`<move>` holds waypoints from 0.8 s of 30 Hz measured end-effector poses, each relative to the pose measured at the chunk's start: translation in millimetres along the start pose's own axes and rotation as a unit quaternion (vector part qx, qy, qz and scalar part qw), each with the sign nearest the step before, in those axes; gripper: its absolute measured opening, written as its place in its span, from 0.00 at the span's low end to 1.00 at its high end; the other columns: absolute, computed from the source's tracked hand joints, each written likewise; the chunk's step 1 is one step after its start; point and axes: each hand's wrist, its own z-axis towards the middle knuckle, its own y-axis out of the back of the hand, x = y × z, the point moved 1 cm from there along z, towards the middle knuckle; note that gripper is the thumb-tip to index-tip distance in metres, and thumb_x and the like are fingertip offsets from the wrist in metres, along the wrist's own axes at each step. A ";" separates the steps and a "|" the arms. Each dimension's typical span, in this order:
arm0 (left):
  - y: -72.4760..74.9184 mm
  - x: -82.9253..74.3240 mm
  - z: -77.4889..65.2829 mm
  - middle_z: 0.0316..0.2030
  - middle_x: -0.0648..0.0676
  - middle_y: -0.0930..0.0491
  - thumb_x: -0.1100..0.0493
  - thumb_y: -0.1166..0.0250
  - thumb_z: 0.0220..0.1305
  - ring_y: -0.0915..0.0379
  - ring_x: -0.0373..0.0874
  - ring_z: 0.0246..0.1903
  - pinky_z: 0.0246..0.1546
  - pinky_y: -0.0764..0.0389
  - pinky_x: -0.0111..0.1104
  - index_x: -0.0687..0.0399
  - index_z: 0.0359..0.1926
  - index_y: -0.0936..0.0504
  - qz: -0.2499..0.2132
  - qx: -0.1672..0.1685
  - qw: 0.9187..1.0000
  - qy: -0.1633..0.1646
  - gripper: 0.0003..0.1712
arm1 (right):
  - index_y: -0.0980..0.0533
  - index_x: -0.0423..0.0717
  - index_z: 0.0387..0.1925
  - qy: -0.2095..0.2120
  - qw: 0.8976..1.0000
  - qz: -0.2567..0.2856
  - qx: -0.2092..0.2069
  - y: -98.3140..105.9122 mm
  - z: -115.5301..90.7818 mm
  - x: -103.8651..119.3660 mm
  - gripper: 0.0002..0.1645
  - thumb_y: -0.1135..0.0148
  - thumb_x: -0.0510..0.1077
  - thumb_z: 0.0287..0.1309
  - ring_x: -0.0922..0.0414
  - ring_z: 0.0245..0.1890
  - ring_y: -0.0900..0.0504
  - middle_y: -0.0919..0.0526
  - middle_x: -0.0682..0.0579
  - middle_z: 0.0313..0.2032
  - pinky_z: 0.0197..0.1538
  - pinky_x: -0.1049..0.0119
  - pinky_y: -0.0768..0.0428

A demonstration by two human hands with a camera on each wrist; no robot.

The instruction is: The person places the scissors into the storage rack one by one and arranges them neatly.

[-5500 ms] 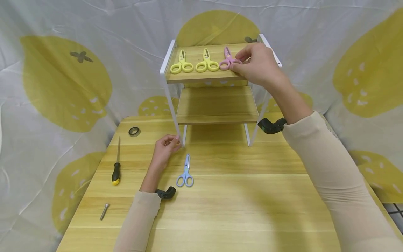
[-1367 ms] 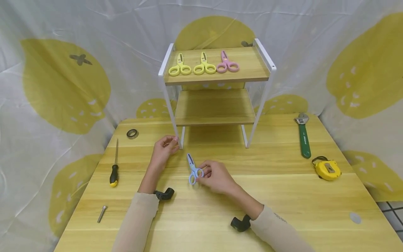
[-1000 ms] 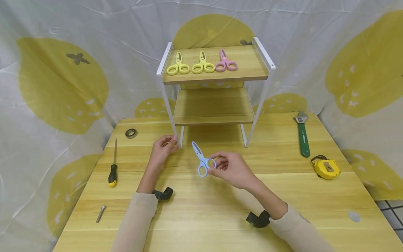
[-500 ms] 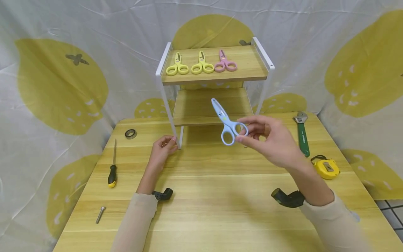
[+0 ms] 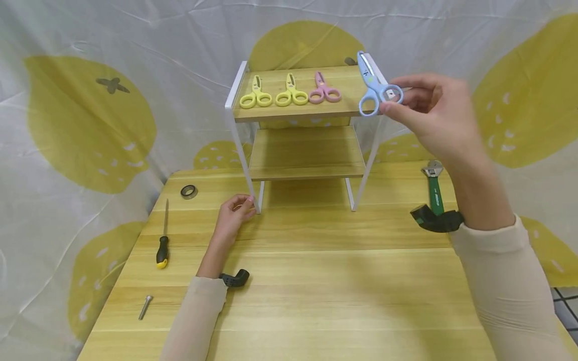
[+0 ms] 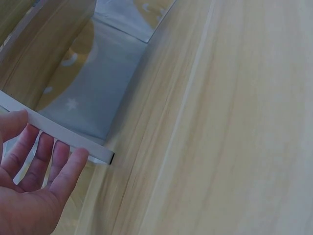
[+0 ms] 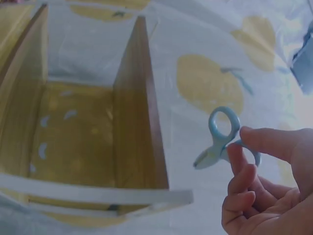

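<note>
My right hand pinches a pair of light blue scissors by one handle ring, blades upward. In the head view they overlap the right end of the rack's top shelf; in the right wrist view the scissors hang apart from the rack. Two pairs of yellow scissors and a pair of pink scissors lie in a row on that shelf. My left hand holds the front left white leg of the rack, thumb and fingers against it near the tabletop.
The lower shelf sits below the top one. On the table's left are a black ring, a screwdriver and a bolt. A green-handled adjustable wrench lies at the right, partly behind my right wrist. A lemon-print curtain surrounds the table.
My right hand has picked the blue scissors up from the table and carried them up and right to the top shelf's height. Earlier it left the pink scissors there. My left hand stays put.
</note>
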 end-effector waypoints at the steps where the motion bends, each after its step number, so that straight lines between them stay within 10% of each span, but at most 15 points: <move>1: -0.4 0.0 -0.1 0.67 0.68 0.32 0.50 0.37 0.75 0.31 0.64 0.68 0.67 0.18 0.42 0.74 0.63 0.29 0.002 -0.001 1.000 -0.001 0.31 | 0.17 0.43 0.56 -0.015 1.000 -0.007 -0.001 2.3 6.1 -1.4 0.26 0.21 0.43 0.55 0.60 0.30 0.22 0.13 0.58 0.30 0.29 0.76 0.25; 24: 0.2 2.4 -0.9 0.64 0.65 0.29 0.45 0.35 0.73 0.27 0.62 0.65 0.61 0.14 0.35 0.72 0.62 0.27 0.016 -0.001 1.000 -0.014 0.34 | 0.21 0.42 0.62 -0.074 0.991 -0.108 0.034 -12.4 74.6 -18.5 0.32 0.24 0.50 0.60 0.63 0.29 0.27 0.17 0.62 0.31 0.24 0.75 0.31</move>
